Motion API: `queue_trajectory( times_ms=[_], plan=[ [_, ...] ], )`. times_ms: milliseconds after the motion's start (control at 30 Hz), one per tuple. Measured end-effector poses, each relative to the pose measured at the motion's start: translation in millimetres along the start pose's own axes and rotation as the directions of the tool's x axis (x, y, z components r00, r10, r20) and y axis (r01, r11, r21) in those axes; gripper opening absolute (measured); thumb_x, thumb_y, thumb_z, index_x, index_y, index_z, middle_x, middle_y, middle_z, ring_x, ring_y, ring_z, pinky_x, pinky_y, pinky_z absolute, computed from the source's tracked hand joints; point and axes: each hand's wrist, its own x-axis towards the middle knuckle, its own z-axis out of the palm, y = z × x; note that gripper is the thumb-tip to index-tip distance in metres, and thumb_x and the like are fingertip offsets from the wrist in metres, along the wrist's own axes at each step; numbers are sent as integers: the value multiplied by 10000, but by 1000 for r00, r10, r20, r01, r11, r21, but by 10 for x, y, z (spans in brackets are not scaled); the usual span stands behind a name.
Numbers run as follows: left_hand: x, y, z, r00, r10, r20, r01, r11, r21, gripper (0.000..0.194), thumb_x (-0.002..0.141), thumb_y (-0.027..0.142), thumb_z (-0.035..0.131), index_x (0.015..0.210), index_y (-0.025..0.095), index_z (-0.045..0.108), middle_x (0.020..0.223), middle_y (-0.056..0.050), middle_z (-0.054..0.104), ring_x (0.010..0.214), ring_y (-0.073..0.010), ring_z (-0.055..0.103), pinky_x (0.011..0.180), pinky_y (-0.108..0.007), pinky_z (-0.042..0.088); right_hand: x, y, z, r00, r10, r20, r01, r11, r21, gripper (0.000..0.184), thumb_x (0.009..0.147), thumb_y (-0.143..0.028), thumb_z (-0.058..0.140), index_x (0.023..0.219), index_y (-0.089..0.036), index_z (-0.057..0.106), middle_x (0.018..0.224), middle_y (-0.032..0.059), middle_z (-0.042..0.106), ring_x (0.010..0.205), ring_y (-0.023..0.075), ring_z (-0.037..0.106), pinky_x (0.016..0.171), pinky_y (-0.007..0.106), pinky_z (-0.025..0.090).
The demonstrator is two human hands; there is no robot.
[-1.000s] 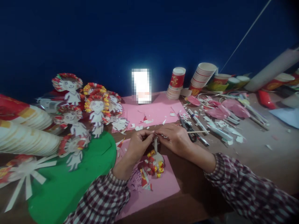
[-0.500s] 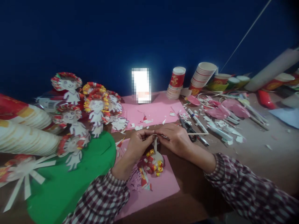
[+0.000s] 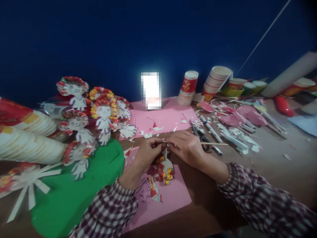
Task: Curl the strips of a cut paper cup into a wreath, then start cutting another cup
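My left hand (image 3: pixel 151 150) and my right hand (image 3: pixel 187 147) meet with pinched fingertips over the pink paper. Between them runs the end of a white paper strip (image 3: pixel 165 152), part of a cut paper cup (image 3: pixel 168 165) whose other strips are curled into red and yellow rolls. Out from behind my right hand sticks a thin wooden stick (image 3: pixel 218 144), pointing right; its other end is hidden in the fingers. Below the cup lie red paper scraps (image 3: pixel 154 191) on the pink sheet (image 3: pixel 173 201).
Paper dolls with curled hair (image 3: pixel 103 114) stand left, on and behind a green mat (image 3: pixel 74 198). Stacked paper cups (image 3: pixel 27 142) lie at far left; others (image 3: pixel 216 79) stand behind. Scissors (image 3: pixel 204 138), a marker (image 3: pixel 209 127) and scraps lie right. A bright blurred screen (image 3: pixel 151 91) stands at the back.
The stick has turned in my fingers and now reaches farther right, pointing slightly down. The cup's rolls have shifted a little upward. Both hands stay close together; the whole view has shifted slightly.
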Motion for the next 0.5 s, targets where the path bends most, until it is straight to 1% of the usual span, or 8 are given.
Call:
queue_trajectory(
  times_ms=[67,133,233,300,367,500],
  plan=[
    [-2,3,-5,1000,-4,-11,4,1000,26,246,671,330,714,805,125,683,535,16,560,406,-45,424,390,-173,309,-2,1,-3,1000,-1,3,1,1000,10,166,893,-195,486,895,-179,651,845,41,672,846,165,596,786,302,469],
    [0,0,-13,1000,16,-14,-15,999,47,245,669,341,714,787,128,691,566,-1,577,446,-59,454,415,-181,333,-1,1,-8,1000,-7,6,7,1000,12,168,895,-193,484,904,-170,651,840,44,669,844,165,595,786,299,468],
    [11,-19,-27,998,59,-14,-58,997,58,280,700,407,682,750,131,695,586,-13,577,490,-76,474,447,-198,359,0,-2,-18,1000,-24,1,24,1000,-9,167,896,-203,488,906,-167,651,847,50,669,849,170,589,783,296,466],
    [18,-32,-31,997,70,-26,-68,995,75,317,721,446,656,705,131,683,520,14,513,449,-65,419,418,-193,319,0,-9,-21,999,-37,7,37,999,-27,178,902,-209,478,899,-171,652,846,50,669,851,170,587,786,293,465],
    [22,-38,-29,997,67,-35,-64,993,97,323,726,450,651,671,132,667,485,35,465,421,-54,372,399,-187,281,2,-18,-17,999,-42,19,43,998,-38,186,902,-201,470,883,-171,653,834,49,670,845,170,588,789,291,465],
    [21,-25,-10,996,66,-60,-60,994,96,286,712,420,671,678,135,666,535,20,537,459,-66,426,436,-192,323,5,-31,5,1000,0,31,1,1000,-27,182,887,-182,474,879,-164,655,844,51,674,838,168,598,788,295,472]
  ],
)
